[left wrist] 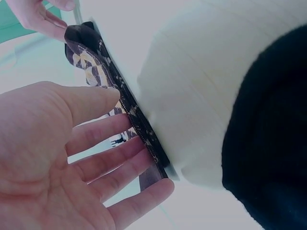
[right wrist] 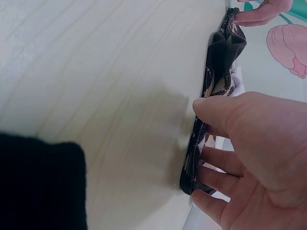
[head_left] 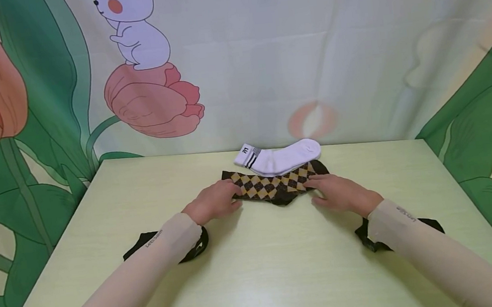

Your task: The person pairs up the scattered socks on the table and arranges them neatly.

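A brown, yellow and beige argyle sock (head_left: pixel 265 186) lies sideways on the table, its dark heel toward me. My left hand (head_left: pixel 217 200) touches its left end; in the left wrist view the fingers (left wrist: pixel 108 160) are spread and fairly straight against the sock. At the other end, my right hand (head_left: pixel 337 191) rests its fingertips on the toe part. The right wrist view shows those fingers (right wrist: pixel 220 160) loosely extended along the sock's edge, the thumb apart from them. Right behind lies a white sock (head_left: pixel 280 158) with black stripes at the cuff.
Under my left forearm lies a dark cloth item (head_left: pixel 197 246), partly hidden. Another dark cloth item (head_left: pixel 372 240) is partly covered by my right forearm. The pale table (head_left: pixel 259 282) ends at the back against a printed curtain (head_left: pixel 246 73) with flowers and a white animal.
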`<state>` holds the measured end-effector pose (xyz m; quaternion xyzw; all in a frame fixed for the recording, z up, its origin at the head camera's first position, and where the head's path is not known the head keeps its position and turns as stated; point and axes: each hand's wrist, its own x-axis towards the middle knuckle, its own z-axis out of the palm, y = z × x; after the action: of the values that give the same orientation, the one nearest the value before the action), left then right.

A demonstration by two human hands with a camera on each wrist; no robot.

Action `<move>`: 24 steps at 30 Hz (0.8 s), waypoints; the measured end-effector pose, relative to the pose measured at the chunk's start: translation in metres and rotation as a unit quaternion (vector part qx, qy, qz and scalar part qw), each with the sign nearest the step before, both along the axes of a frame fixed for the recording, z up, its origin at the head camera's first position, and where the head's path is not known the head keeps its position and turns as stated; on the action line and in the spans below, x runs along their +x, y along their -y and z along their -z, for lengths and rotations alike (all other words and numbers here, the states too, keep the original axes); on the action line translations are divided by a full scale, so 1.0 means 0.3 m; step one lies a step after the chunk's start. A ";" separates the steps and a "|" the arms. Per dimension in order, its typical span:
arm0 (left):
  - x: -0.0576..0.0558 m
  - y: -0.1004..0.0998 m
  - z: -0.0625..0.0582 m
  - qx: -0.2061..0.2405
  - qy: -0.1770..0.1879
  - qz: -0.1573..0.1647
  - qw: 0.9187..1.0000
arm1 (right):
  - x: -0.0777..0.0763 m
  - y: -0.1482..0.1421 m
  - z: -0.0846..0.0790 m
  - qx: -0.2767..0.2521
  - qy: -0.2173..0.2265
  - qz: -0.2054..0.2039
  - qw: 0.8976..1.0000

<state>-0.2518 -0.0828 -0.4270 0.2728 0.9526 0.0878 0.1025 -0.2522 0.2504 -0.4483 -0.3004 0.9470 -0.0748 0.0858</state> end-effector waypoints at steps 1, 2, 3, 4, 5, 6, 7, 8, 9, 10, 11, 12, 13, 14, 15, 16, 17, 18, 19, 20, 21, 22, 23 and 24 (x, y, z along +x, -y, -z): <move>0.000 0.000 0.000 -0.001 -0.001 0.000 1.000 | -0.001 0.000 0.001 0.000 0.001 0.000 1.000; -0.001 0.000 0.001 -0.001 0.000 0.000 1.000 | -0.002 0.001 0.001 0.000 0.000 -0.001 1.000; -0.001 0.001 0.001 -0.001 0.000 0.001 1.000 | -0.002 0.001 0.001 0.000 0.000 -0.001 1.000; -0.001 0.001 0.001 -0.001 0.000 0.001 1.000 | -0.003 0.001 0.002 0.001 -0.001 -0.001 1.000; -0.001 0.001 0.001 -0.001 0.000 0.001 1.000 | -0.003 0.001 0.002 0.001 -0.001 -0.002 1.000; -0.002 0.002 0.001 -0.001 0.000 0.001 1.000 | -0.003 0.002 0.001 0.000 -0.001 -0.002 1.000; -0.002 0.002 0.001 -0.001 0.000 0.002 1.000 | -0.003 0.004 0.001 -0.001 -0.002 -0.003 1.000; -0.001 0.002 0.001 -0.001 -0.001 0.002 1.000 | -0.003 0.004 0.000 -0.002 -0.003 -0.003 1.000; -0.001 0.003 0.000 0.000 -0.002 0.005 1.000 | -0.003 0.005 -0.001 -0.002 -0.004 -0.003 1.000; -0.001 0.003 0.000 0.000 -0.003 0.007 1.000 | -0.003 0.007 -0.001 -0.003 -0.006 -0.003 1.000; 0.000 0.004 0.000 0.001 -0.005 0.010 1.000 | -0.002 0.008 -0.002 -0.004 -0.009 -0.006 1.000; 0.000 0.004 0.000 0.003 -0.007 0.013 1.000 | -0.001 0.010 -0.003 -0.004 -0.011 -0.007 1.000; 0.002 0.005 -0.001 0.005 -0.008 0.015 1.000 | -0.001 0.011 -0.004 -0.005 -0.014 -0.008 1.000; 0.002 0.007 0.000 0.008 -0.010 0.016 1.000 | 0.000 0.012 -0.005 -0.007 -0.014 -0.007 1.000; 0.003 0.008 0.000 0.012 -0.012 0.016 1.000 | 0.001 0.013 -0.006 -0.008 -0.017 -0.009 1.000; 0.004 0.010 0.000 0.017 -0.014 0.014 1.000 | 0.002 0.015 -0.008 -0.011 -0.019 -0.011 1.000; 0.006 0.011 0.000 0.022 -0.015 0.013 1.000 | 0.002 0.016 -0.009 -0.014 -0.023 -0.013 1.000; 0.007 0.013 -0.001 0.029 -0.017 0.011 0.999 | 0.003 0.017 -0.009 -0.017 -0.025 -0.014 0.999; 0.009 0.015 -0.002 0.036 -0.020 0.010 0.999 | 0.002 0.019 -0.011 -0.023 -0.027 -0.016 0.999; 0.010 0.017 -0.002 0.043 -0.024 0.011 0.999 | 0.003 0.021 -0.013 -0.027 -0.031 -0.020 0.999; 0.012 0.020 -0.003 0.050 -0.027 0.012 0.998 | 0.004 0.023 -0.014 -0.029 -0.037 -0.024 0.999; 0.014 0.024 -0.004 0.056 -0.032 0.014 0.998 | 0.004 0.027 -0.017 -0.031 -0.043 -0.028 0.998; 0.016 0.027 -0.004 0.063 -0.036 0.014 0.997 | 0.005 0.030 -0.019 -0.033 -0.048 -0.031 0.998; 0.017 0.032 -0.005 0.069 -0.039 0.014 0.997 | 0.006 0.035 -0.022 -0.033 -0.055 -0.035 0.997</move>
<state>-0.2466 -0.0924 -0.4256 0.2956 0.9437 0.1409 0.0474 -0.2504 0.2400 -0.4416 -0.3399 0.9361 -0.0864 0.0265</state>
